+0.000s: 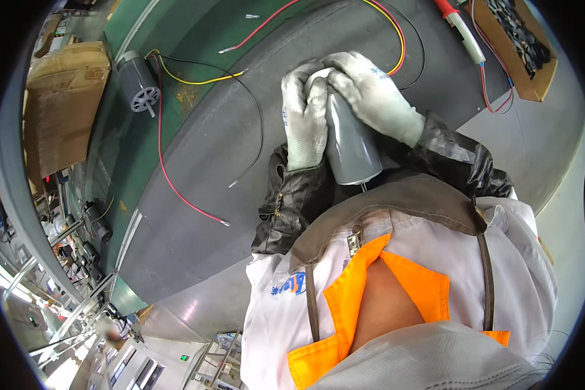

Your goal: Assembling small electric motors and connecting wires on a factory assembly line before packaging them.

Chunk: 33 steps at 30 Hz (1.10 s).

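Note:
A grey cylindrical electric motor [353,146] lies in front of my body, tilted, its thin shaft pointing toward my apron. My left hand [307,107], in a whitish knit glove, wraps round its far end from the left. From the right, my gloved right hand [370,91] curls over that same end, its fingers meeting the left ones. The gloves hide most of the far cap. Beyond my hands, yellow and red wires [402,45] and a thin black one curve over the dark mat [195,162].
On the green surface [188,49] at far left lies another grey motor [138,81] with loose red, yellow and black leads. A cardboard piece [65,107] stands beside it. Far right are a red-and-white handheld tool [463,32] and an open carton [541,81] of small dark parts.

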{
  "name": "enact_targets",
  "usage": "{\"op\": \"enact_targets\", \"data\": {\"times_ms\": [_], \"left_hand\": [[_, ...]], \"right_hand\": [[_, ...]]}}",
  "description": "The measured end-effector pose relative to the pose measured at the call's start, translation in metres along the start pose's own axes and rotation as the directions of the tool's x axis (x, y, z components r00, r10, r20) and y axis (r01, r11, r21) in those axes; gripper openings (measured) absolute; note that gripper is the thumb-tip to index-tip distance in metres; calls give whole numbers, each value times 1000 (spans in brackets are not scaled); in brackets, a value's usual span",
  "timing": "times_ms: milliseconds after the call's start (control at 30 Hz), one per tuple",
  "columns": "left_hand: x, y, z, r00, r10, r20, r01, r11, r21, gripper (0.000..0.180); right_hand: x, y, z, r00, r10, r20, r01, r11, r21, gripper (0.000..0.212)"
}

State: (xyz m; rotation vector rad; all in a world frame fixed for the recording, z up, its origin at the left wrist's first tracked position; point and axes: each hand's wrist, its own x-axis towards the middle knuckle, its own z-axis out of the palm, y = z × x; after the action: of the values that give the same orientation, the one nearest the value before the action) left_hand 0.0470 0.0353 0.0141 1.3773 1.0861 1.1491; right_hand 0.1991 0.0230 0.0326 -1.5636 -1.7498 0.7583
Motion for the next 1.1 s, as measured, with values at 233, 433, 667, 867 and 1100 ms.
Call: {"op": "enact_targets", "data": {"times_ms": [233, 433, 667, 867, 1100], "left_hand": [[-16, 8, -11, 945, 211, -250, -139, 951, 276, 24], [-5, 13, -12, 843, 536, -48, -355, 620, 699, 31], [-8, 17, -16, 833, 553, 18, -373, 536, 758, 33], [-7, 22, -20, 899, 437, -24, -293, 641, 709, 34], [-36, 22, -51, 920, 159, -359, -16, 928, 371, 43]], "right_hand": [[-6, -6, -18, 970, -191, -153, 199, 979, 42, 25], [11, -11, -17, 951, -282, -129, 267, 956, -125, 14], [15, -27, -15, 963, -263, -56, 245, 944, -220, 9], [15, -34, -7, 973, -230, -15, 216, 935, -281, 10], [1, -54, 26, 856, -474, -205, 487, 873, 14, 22]]}}
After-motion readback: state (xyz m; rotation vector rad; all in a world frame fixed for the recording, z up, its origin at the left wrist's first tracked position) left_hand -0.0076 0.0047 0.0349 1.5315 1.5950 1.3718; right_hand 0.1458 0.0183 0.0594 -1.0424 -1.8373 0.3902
